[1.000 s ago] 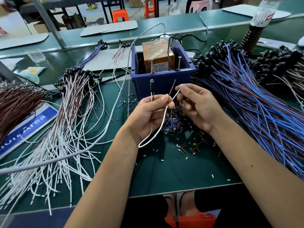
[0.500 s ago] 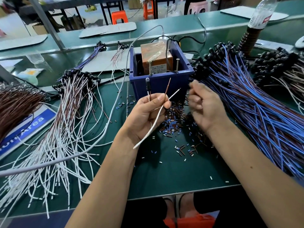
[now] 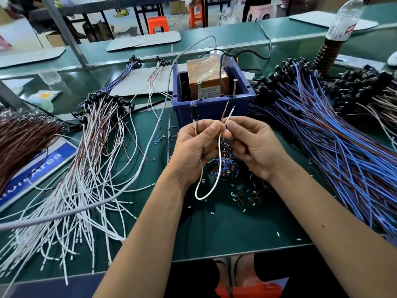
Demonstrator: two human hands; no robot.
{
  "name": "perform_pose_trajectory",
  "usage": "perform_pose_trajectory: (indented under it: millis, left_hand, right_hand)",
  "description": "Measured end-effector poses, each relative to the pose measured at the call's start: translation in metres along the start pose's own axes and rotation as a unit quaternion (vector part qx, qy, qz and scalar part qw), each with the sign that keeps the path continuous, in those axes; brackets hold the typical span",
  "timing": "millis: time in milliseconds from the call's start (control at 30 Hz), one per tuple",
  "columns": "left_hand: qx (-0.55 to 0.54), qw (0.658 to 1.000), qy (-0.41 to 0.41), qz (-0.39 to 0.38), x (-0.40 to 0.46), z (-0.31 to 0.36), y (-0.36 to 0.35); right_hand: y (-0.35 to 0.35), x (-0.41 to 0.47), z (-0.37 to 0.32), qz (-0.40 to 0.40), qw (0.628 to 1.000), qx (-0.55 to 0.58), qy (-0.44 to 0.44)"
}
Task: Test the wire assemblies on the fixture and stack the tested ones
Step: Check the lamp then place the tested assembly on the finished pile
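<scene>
While pinching wire assembly: both hands.

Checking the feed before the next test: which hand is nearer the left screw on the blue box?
Left. The left hand sits just below the left screw on the blue box; the right hand is below and further right.

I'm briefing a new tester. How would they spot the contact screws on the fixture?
Find the blue bin standing mid-table beyond both hands, with an orange box inside. Two metal screws stand upright along its near rim, one left, one right. Nothing else there is bare, rigid metal; everything around is flexible wire.
</scene>
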State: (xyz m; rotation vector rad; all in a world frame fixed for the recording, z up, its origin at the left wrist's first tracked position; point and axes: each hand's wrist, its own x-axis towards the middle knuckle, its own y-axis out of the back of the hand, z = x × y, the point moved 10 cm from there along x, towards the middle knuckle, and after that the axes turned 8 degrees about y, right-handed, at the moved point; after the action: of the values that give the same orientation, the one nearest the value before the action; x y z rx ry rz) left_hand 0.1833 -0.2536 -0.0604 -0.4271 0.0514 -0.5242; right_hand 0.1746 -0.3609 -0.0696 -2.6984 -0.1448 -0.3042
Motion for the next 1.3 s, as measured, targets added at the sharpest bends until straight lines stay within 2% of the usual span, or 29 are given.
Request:
perform_pose_trajectory:
  millis: [167,300,367,433,533,633,867,1167,1300]
  left_hand:
    - [0.040,0.999,-0.022,0.016,-0.001,0.005,0.000]
    - [0.059,0.996,-0.052,0.043,-0.003,0.013,0.005]
    - [0.075,0.993,-0.066,0.064,-0.005,0.018,0.008]
    - [0.078,0.987,-0.088,0.113,-0.007,0.023,0.017]
    - [0.088,0.961,-0.148,0.217,-0.016,0.035,0.035]
    - [0.123,0.925,-0.201,0.299,-0.027,0.046,0.046]
    - [0.142,0.863,-0.268,0.405,-0.039,0.055,0.058]
    - [0.222,0.830,-0.283,0.425,-0.033,0.059,0.055]
    - [0.218,0.830,-0.286,0.425,-0.035,0.060,0.053]
  right_hand:
    - [0.006,0.001,-0.011,0.037,0.999,0.005,0.036]
    - [0.027,0.004,-0.028,0.114,0.989,0.010,0.091]
    - [0.038,0.003,-0.038,0.153,0.979,-0.035,0.130]
    - [0.045,-0.002,-0.051,0.193,0.951,-0.155,0.186]
    - [0.042,-0.011,-0.067,0.243,0.879,-0.317,0.263]
    - [0.030,-0.015,-0.078,0.252,0.834,-0.376,0.315]
    - [0.007,-0.009,-0.096,0.276,0.754,-0.459,0.380]
    - [-0.004,-0.009,-0.092,0.236,0.744,-0.490,0.387]
    - [-0.004,-0.014,-0.092,0.240,0.745,-0.487,0.387]
